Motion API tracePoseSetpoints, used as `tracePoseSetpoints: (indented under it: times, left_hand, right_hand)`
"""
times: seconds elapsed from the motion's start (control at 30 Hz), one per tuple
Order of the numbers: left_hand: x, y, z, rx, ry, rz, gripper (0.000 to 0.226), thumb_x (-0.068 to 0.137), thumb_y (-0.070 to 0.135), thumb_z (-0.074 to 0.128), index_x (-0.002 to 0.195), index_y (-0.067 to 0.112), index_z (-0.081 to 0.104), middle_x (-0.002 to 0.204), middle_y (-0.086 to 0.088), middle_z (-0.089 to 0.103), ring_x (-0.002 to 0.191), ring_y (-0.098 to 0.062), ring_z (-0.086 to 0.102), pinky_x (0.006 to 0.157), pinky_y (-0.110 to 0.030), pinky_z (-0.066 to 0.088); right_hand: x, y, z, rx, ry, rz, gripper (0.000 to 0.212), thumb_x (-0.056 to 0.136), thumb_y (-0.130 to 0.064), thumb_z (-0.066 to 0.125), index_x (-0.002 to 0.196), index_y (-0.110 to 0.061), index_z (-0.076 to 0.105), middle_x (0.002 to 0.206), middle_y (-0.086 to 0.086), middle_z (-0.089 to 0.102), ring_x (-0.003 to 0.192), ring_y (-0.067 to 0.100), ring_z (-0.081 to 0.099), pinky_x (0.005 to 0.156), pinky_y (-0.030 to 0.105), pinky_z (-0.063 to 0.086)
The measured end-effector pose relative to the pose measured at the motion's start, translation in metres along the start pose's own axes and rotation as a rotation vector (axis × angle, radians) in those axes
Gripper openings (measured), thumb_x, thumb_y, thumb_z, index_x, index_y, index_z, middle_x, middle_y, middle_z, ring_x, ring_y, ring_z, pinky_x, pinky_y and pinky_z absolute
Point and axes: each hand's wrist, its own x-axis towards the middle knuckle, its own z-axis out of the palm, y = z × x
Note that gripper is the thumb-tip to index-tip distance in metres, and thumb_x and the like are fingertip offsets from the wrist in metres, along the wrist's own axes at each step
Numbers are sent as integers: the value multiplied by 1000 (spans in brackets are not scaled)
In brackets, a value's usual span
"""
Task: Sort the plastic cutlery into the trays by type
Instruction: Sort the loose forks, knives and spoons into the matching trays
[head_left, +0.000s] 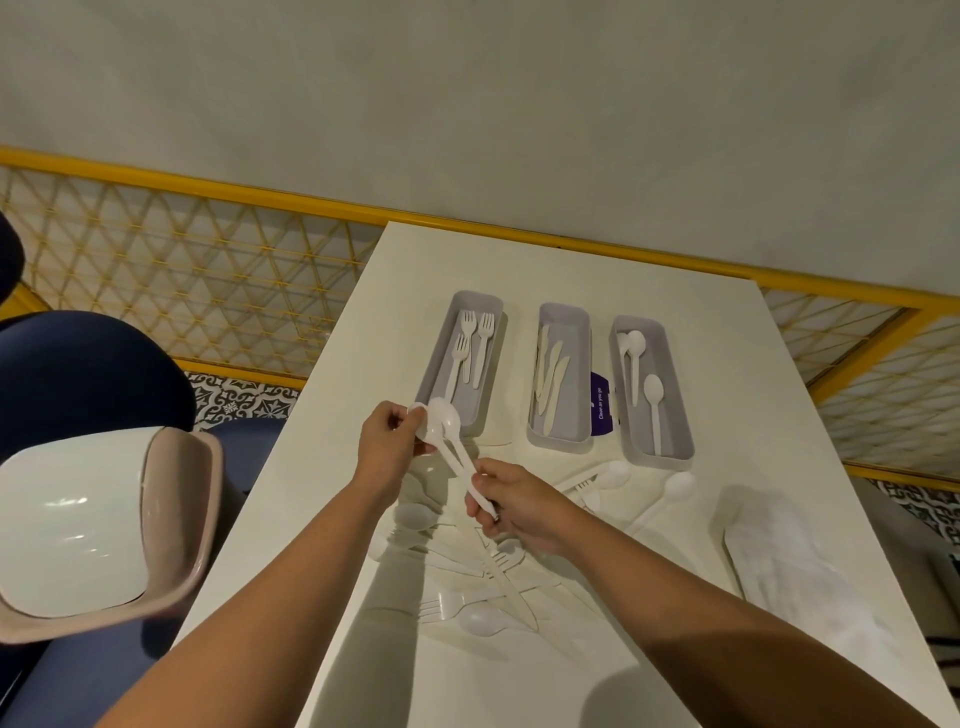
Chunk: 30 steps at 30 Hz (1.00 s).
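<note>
White table (519, 270) against a grey wall (467, 104), three trays sitting side by side at its far end.
Left hand (387, 441) is gripping the bowl ends of some spoons (444, 418) (count unclear) while right hand (514, 506) is pinching their handles, just in front of the fork tray (436, 358). Knife tray (563, 306) is sitting in the middle, spoon tray (639, 318) on the right. Loose cutlery (483, 618) is lying on the table under the hands.
</note>
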Motion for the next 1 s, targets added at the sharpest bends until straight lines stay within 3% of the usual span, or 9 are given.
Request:
tracePoseSetpoints:
  times: [0.07, 0.13, 0.23, 0.3, 0.43, 0.53, 0.63, 0.77, 1.0]
  left_hand:
    - [-1, -1, 2, -76, -22, -16, 13, 94, 18, 52, 87, 7, 50, 91, -12, 53, 79, -21, 56, 65, -24, 54]
    - [-2, -2, 5, -167, -99, -97, 21, 95, 26, 51, 102, 7, 52, 89, -8, 56, 77, -19, 56, 70, -25, 53]
    - [-3, 0, 11, -321, -234, -220, 24, 96, 30, 48, 91, 8, 56, 79, -6, 60, 71, -16, 58, 66, -22, 52]
    - [1, 1, 11, -444, -256, -281, 26, 97, 29, 46, 82, 10, 53, 69, -3, 61, 64, -13, 59, 61, -22, 52]
    - [9, 3, 0, -524, -174, -333, 27, 98, 26, 46, 75, 12, 46, 49, 3, 46, 42, -9, 43, 50, -21, 44]
    - [16, 1, -10, -550, -130, -359, 26, 98, 24, 46, 74, 13, 46, 43, 6, 37, 34, -6, 33, 36, -17, 32]
    - [20, -3, -16, -542, -114, -389, 27, 98, 23, 47, 73, 13, 44, 39, 7, 34, 31, -4, 28, 32, -15, 25]
    - [20, -5, -22, -520, -110, -410, 24, 97, 21, 49, 74, 12, 46, 39, 7, 35, 31, -5, 29, 31, -15, 26]
    - [23, -6, -33, -490, -97, -420, 23, 96, 21, 49, 75, 12, 46, 39, 7, 33, 31, -4, 28, 31, -15, 24]
  right_hand:
    - [3, -2, 2, 37, -17, 14, 21, 101, -12, 33, 107, -8, 53, 72, 4, 50, 53, 10, 38, 54, 21, 35]
    - [5, -3, 6, 53, -24, 8, 23, 102, -12, 32, 110, -7, 52, 71, 3, 48, 53, 10, 36, 54, 21, 34]
    - [5, -6, 10, 35, -58, 17, 25, 102, -11, 30, 111, -7, 54, 70, 4, 49, 55, 11, 39, 54, 21, 36]
    - [8, -10, 7, -113, -35, 26, 25, 102, -15, 32, 107, -10, 56, 71, 4, 54, 59, 12, 47, 53, 21, 40]
    - [23, -11, -15, -379, 304, 3, 20, 97, -10, 39, 94, -10, 59, 70, 1, 54, 60, 14, 50, 53, 25, 43]
    - [34, -1, -31, -696, 478, 3, 16, 91, -9, 50, 93, -1, 64, 85, 7, 61, 81, 23, 58, 74, 32, 49]
    - [31, 7, -26, -986, 394, 133, 21, 90, -19, 57, 105, -4, 59, 112, 14, 62, 98, 26, 60, 79, 31, 47]
    - [33, 17, -17, -1234, 347, 196, 35, 91, -17, 56, 123, -4, 53, 121, 11, 58, 109, 26, 59, 85, 31, 47]
    - [39, 16, -11, -1250, 425, 135, 30, 93, -7, 41, 121, -5, 52, 121, 10, 55, 112, 27, 54, 92, 36, 46]
